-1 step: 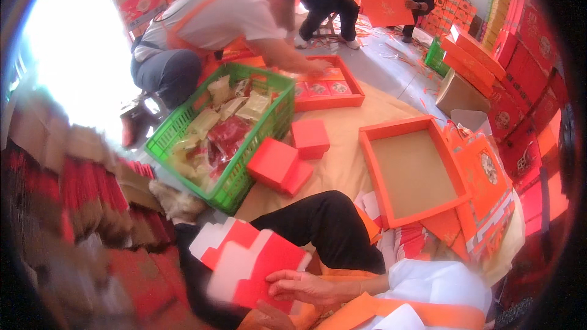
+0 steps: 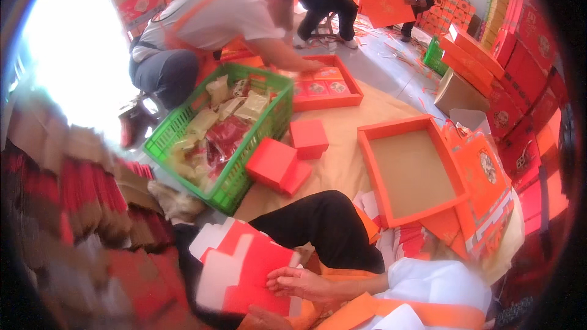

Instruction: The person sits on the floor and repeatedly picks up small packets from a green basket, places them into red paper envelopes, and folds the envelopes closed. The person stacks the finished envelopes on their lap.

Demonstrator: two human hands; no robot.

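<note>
A red and white cardboard carton blank (image 2: 257,264), partly folded with its pale flaps spread to the left, lies over my lap. My right hand (image 2: 298,282) touches its right side, fingers outstretched and a little bent. At the carton's lower edge is my left hand (image 2: 267,318), its thumb side showing against the card; most of its fingers are hidden. Just past my bent knee, closed red boxes (image 2: 273,162) sit together on the brown sheet (image 2: 342,174).
Left of the boxes stands a green crate (image 2: 229,177) of packets. An orange-red tray (image 2: 406,217) lies to the right. Across from me a person (image 2: 202,18) reaches into another red tray (image 2: 330,101). Flat card stacks (image 2: 92,201) line the left; red cartons (image 2: 526,67) the right.
The carton blank has tilted slightly, its pale flaps shifting left and down. My right hand's fingers have drawn a little closer together. The far person's orange panel has turned slightly.
</note>
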